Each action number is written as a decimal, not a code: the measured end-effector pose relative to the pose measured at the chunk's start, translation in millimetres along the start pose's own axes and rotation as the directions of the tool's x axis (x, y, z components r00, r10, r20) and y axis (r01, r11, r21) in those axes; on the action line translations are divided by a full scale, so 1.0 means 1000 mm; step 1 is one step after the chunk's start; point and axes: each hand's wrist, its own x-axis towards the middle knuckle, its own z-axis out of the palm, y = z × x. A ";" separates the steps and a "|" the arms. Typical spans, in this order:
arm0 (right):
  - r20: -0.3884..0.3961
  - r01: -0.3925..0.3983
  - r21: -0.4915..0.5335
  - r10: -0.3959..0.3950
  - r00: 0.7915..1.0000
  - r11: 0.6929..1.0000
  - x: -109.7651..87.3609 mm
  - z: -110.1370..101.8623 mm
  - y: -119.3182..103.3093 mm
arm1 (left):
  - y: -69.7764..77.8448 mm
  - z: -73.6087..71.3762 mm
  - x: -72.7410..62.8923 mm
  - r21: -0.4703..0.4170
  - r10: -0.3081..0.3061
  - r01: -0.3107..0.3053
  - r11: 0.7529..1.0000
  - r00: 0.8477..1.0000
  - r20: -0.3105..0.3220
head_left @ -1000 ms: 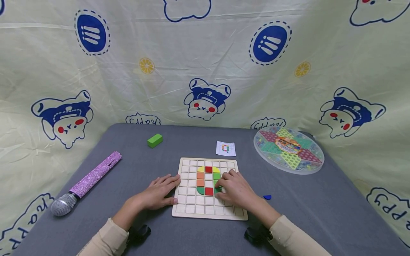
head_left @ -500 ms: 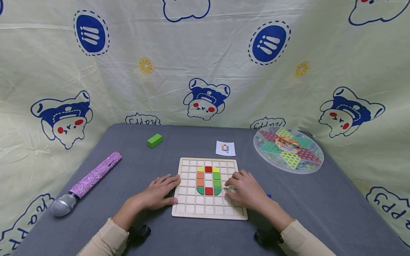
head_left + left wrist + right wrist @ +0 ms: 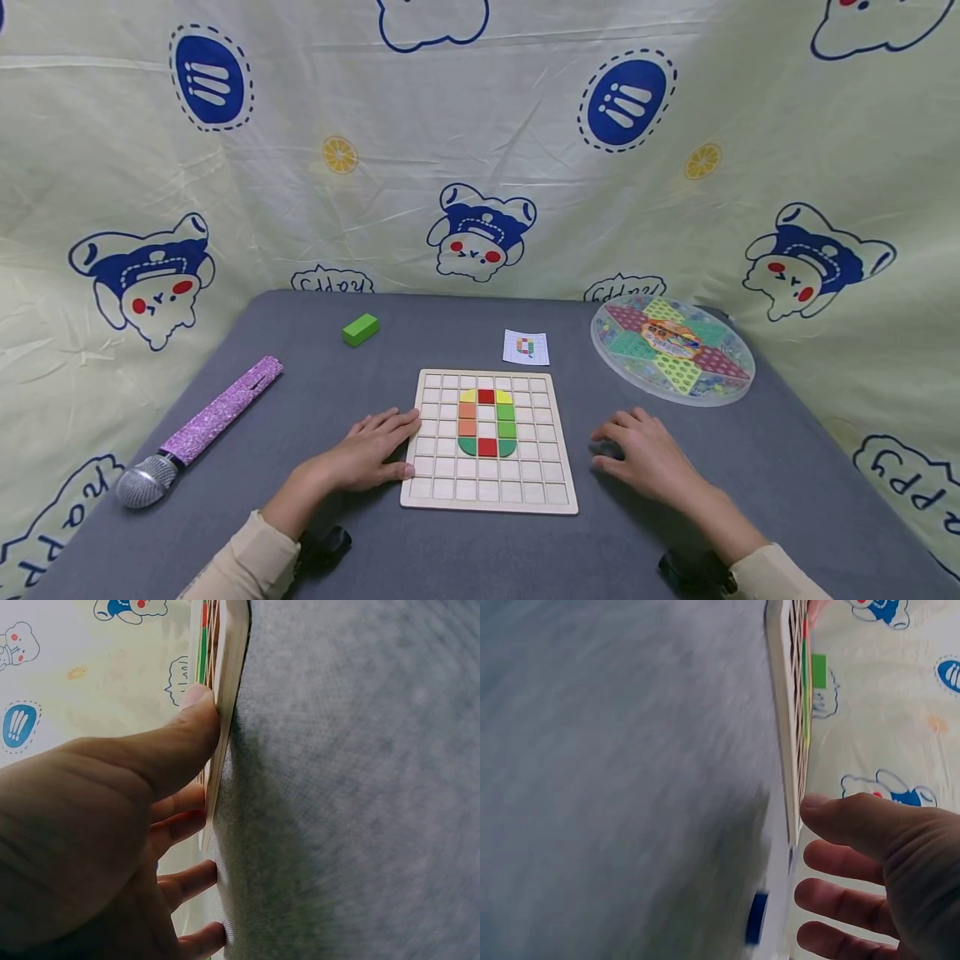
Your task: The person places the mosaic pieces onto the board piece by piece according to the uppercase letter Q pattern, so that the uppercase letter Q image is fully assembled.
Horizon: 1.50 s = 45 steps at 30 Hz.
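A square wooden grid board (image 3: 489, 493) lies mid-table. Coloured pieces form an upright ring on it: red squares (image 3: 487, 447), orange squares (image 3: 467, 427), green squares (image 3: 506, 412), yellow corners (image 3: 503, 396) and dark green rounded corners (image 3: 467, 447). My left hand (image 3: 369, 450) rests at the board's left edge, thumb on the rim in the left wrist view. Off the board's right side, my right hand (image 3: 647, 458) hovers with loosely bent fingers, holding nothing. A small blue piece (image 3: 757, 919) lies on the cloth below its fingers in the right wrist view; the head view hides it.
Behind the board lies a small card (image 3: 526, 347) with a printed pattern. A green block (image 3: 361, 330) sits at the back left, and a glittery purple microphone (image 3: 221, 414) lies at the left. A round patterned plastic case (image 3: 672, 350) occupies the back right.
My right hand has left the green pieces and moved right, off the board, to above the blue piece. The left hand has stayed at the board's edge.
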 end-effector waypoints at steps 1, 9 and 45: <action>0.005 -0.002 -0.005 0.002 1.000 1.000 -0.002 0.000 0.003 | 0.000 0.000 0.000 0.000 0.001 -0.001 1.000 1.000 -0.001; 0.047 -0.044 -0.049 0.047 0.998 0.998 -0.017 -0.002 0.020 | -0.002 0.002 0.000 0.000 0.007 -0.007 1.000 1.000 0.001; 0.102 -0.031 -0.056 0.037 0.994 0.998 -0.028 -0.004 0.028 | 0.000 0.001 0.000 0.003 -0.001 0.001 1.000 1.000 -0.006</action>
